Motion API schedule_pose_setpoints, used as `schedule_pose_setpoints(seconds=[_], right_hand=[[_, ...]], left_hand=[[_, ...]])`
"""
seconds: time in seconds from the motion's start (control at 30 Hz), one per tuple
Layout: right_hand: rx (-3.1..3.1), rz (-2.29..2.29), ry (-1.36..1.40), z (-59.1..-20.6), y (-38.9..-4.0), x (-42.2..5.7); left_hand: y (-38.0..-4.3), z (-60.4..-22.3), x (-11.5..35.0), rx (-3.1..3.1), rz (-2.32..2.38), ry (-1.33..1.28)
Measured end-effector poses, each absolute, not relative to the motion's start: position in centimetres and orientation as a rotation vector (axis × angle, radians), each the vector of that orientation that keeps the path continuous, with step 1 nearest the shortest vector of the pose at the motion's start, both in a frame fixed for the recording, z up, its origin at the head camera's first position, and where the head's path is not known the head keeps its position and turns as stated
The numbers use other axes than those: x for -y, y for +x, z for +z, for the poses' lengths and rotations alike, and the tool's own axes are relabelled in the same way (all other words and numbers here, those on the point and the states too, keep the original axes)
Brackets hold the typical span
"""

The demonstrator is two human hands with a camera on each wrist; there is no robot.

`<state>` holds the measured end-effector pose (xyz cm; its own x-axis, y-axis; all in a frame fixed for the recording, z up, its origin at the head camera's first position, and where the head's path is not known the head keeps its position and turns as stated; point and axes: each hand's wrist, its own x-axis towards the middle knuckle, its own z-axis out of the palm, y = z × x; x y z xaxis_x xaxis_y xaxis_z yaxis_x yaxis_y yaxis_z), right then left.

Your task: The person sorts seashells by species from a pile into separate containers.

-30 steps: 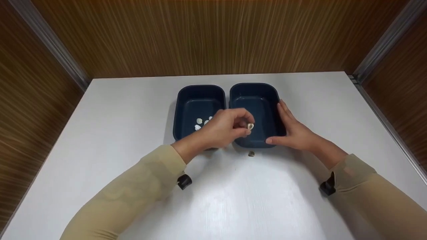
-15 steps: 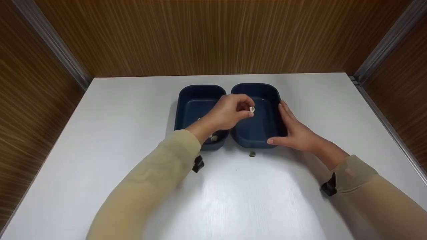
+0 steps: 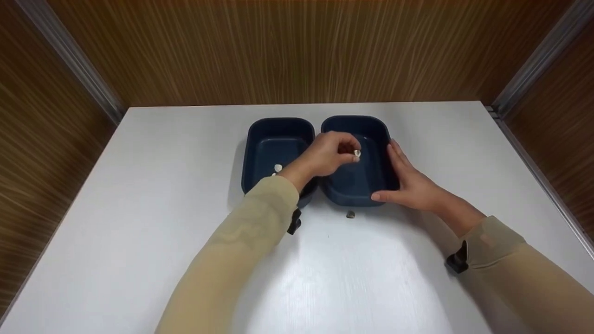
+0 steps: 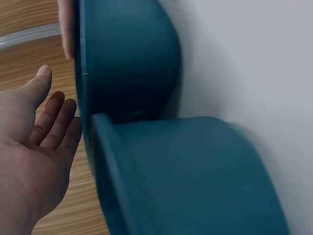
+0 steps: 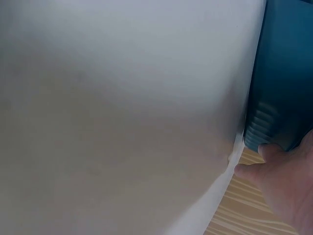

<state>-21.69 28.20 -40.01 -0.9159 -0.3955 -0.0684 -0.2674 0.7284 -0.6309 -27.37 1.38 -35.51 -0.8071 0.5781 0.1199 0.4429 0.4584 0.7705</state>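
Between thumb and fingertips, my left hand [image 3: 325, 155] pinches a small whitish, shell-like piece [image 3: 357, 153] above the right dark blue bin [image 3: 355, 185]. My right hand [image 3: 410, 185] rests against that bin's right side, fingers fairly straight, thumb by its front corner. In the right wrist view, the fingers of the right hand [image 5: 288, 178] touch the bin's outer wall [image 5: 283, 83]. The left dark blue bin [image 3: 274, 146] holds pale pieces [image 3: 278, 167], partly hidden under my left forearm. The left wrist view shows the left hand [image 4: 36, 156] beside both rims; the pinched piece is hidden there.
A small brownish piece [image 3: 351, 215] lies on the white table [image 3: 352, 273] just in front of the right bin. The two bins stand side by side with a narrow gap. Wood-grain panels [image 3: 297, 51] rise behind and at both sides.
My left hand has moved away from me and to the right with the pinched piece, from the right bin's near left side to farther over it. The right hand and bins stay about still.
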Motion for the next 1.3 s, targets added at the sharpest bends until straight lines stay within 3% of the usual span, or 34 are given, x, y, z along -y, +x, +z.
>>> schedule_pose_setpoints(seconds=[0.8,1.3], right_hand=[[-2.713,-0.981,-0.559,-40.0,-21.6,-28.0],[-2.722,-0.963,-0.555,-39.8,-21.7,-28.0]], left_hand=[[-26.8,-37.4,-2.4,-2.653,1.065,0.887],[-24.5,-34.3,-1.4,-2.682,1.218,0.918]])
